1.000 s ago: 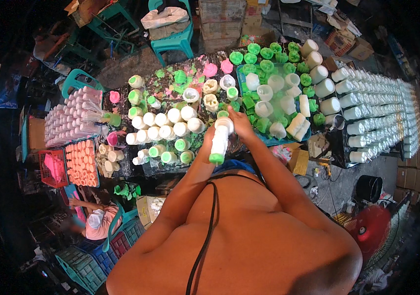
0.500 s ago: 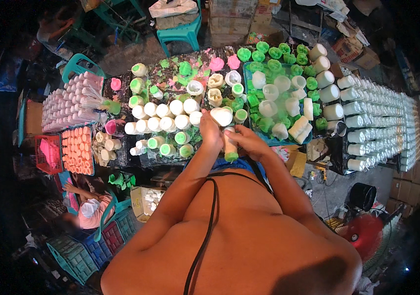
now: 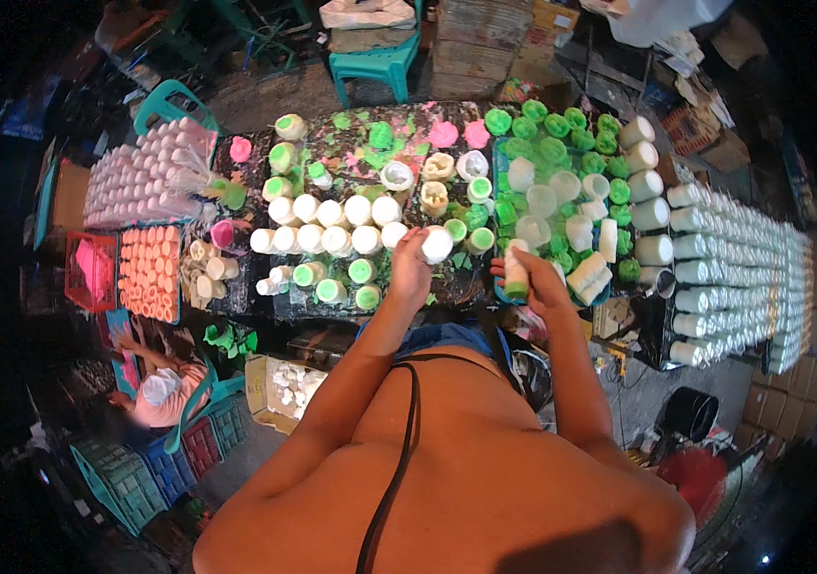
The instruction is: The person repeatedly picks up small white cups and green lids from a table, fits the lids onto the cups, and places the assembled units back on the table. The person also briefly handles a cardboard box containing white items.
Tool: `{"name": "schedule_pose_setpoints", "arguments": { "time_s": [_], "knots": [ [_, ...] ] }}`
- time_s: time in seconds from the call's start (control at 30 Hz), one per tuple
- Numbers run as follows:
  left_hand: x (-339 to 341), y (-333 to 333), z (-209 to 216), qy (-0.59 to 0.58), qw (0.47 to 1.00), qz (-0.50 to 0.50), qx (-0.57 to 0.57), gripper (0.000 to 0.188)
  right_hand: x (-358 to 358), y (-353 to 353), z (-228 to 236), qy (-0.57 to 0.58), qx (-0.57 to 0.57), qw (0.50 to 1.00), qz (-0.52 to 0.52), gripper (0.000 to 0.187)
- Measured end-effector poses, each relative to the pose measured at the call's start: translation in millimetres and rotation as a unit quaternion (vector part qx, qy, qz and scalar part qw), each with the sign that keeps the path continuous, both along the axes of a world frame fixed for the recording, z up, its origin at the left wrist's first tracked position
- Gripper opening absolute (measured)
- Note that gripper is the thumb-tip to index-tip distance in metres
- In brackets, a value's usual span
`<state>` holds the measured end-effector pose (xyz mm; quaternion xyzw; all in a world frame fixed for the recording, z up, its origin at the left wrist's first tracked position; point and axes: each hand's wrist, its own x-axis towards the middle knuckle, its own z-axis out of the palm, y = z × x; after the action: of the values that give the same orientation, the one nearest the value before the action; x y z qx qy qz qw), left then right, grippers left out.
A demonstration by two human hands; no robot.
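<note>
Cup (image 3: 436,245) sits at the right end of the white row (image 3: 365,238), left hand (image 3: 410,275) half-curled against it — can't tell if it's gripping; right hand (image 3: 548,285) is closed round a green-ended tube (image 3: 517,275) — careless left nudge could topple the row imo

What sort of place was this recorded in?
Probably a moulding workshop, perhaps for candles: rows of white cylinders line the table, green shaped pieces cluster alongside, and cardboard boxes stand stacked nearby.
</note>
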<state>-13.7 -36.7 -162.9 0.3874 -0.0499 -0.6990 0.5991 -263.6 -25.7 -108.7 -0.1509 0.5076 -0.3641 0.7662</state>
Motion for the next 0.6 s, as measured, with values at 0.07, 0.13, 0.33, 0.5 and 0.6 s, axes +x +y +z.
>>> {"name": "schedule_pose_setpoints", "arguments": {
  "time_s": [0.07, 0.13, 0.33, 0.5, 0.6],
  "knots": [
    [5, 6, 5, -0.019, 1.0, -0.014, 0.006, 0.033, 7, -16, 11, 0.065, 0.011, 0.997, 0.027, 0.047],
    [9, 11, 9, -0.037, 0.999, -0.03, 0.016, 0.028, 26, -36, 14, 0.139, -0.047, 0.981, 0.123, 0.044],
    [32, 31, -1, -0.096, 0.991, -0.08, 0.057, 0.031, 142, -143, -1, 0.308, -0.396, 0.792, 0.347, 0.055],
    [53, 46, 5, -0.055, 0.992, -0.084, 0.079, 0.033, 268, -236, 6, 0.541, -0.392, 0.53, 0.522, 0.059],
    [65, 51, 10, 0.001, 0.992, -0.106, 0.062, 0.037, 315, -265, -19, 0.578, -0.373, 0.422, 0.59, 0.049]
  ]
}}
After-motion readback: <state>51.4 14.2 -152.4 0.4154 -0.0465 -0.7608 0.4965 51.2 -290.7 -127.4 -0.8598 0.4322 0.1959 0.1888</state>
